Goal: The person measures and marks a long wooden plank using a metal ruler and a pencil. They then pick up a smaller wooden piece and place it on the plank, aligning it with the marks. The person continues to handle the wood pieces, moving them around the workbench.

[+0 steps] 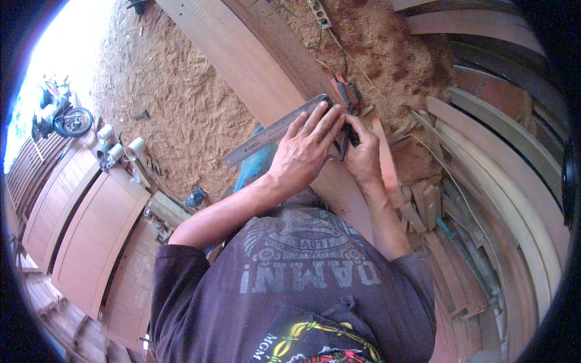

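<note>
A long reddish-brown wooden board (242,60) runs diagonally under my hands. Across it lies a steel try square (257,144), its graduated blade sticking out past the board's left edge. My left hand (307,142) presses on the square with fingers laid over the blade near its dark end; its thumb is hidden. Close beside it, my right hand (365,154) is closed, thumb and fingers around a slim black pen-like tool (345,144) that points down toward the board. Part of the square's dark stock is covered by my fingers.
Sawdust (175,91) covers the ground. A red-and-dark power tool (344,91) lies beyond my right hand, with a power strip (319,13) farther off. Curved-looking planks (502,175) are stacked at right. Wooden panels (100,224), cans (134,148) and a motorcycle (63,118) are at left.
</note>
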A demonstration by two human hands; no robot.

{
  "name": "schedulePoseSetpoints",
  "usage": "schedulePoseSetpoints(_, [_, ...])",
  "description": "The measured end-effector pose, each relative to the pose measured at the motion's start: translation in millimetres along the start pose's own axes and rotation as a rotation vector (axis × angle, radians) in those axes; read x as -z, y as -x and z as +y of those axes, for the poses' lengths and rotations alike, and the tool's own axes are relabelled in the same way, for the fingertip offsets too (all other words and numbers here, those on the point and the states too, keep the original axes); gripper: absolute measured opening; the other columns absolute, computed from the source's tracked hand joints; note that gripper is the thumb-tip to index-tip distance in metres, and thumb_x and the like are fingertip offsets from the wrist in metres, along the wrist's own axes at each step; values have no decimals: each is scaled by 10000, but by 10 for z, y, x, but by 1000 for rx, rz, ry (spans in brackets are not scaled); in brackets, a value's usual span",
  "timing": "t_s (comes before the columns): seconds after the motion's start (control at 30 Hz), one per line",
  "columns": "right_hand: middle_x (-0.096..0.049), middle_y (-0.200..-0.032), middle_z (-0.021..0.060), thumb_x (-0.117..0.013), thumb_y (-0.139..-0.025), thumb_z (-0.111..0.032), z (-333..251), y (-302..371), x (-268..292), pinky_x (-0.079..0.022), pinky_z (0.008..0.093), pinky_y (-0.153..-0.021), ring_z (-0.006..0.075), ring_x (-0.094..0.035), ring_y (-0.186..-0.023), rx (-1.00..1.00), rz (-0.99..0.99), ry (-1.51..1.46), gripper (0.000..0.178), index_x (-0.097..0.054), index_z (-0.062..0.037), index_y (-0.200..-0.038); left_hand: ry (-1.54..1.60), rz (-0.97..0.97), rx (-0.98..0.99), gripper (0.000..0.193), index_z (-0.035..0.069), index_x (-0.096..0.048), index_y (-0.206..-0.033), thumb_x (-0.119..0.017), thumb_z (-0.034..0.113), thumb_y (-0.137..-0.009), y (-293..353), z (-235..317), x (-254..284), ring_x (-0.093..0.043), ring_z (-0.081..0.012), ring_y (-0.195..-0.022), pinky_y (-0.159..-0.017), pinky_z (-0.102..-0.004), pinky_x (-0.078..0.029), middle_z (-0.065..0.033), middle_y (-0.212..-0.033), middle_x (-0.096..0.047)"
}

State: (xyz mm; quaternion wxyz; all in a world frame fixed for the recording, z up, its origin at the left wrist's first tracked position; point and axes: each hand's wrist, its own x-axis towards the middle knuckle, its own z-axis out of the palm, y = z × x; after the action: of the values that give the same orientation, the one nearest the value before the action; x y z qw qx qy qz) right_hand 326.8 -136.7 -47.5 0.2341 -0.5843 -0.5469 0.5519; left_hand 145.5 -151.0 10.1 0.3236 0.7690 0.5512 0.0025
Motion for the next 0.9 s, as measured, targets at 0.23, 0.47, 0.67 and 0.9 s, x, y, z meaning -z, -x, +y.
schedulePoseSetpoints(0.23, [-755,-1151,197,-729,-911,-65,-32,11,-1,-570,406,-935,355,-738,-1082,-28,6,10,336,-701,-21,-1243,25,22,2,853,111,-396,-1609,-776,253,-860,1,0,-23,-273,-293,-1589,-1257,-496,-302,-80,-1704,-322])
schedulePoseSetpoints(0.47, [-752,-1151,199,-739,-909,-66,15,29,-10,-566,405,-946,358,-733,-1091,31,33,35,339,-704,-31,-1244,28,26,-4,871,98,-405,-1603,-799,247,-841,9,6,-8,-278,-302,-1585,-1252,-501,-312,-89,-1702,-322])
schedulePoseSetpoints(0.67, [-748,-1180,196,-715,-964,-100,-126,-59,100,-561,403,-949,333,-734,-1079,-12,-77,120,319,-686,-27,-1274,30,32,-25,798,63,-424,-1581,-746,227,-869,2,2,8,-302,-323,-1570,-1242,-511,-328,-115,-1679,-349])
schedulePoseSetpoints(0.9, [-751,-1026,71,-624,-1084,-245,-610,-547,370,-535,306,-821,159,-683,-958,213,-136,-92,285,-730,-7,-1198,65,108,-45,616,-5,-514,-1483,-642,163,-905,-33,6,-27,-364,-360,-1523,-1232,-516,-345,-159,-1594,-436])
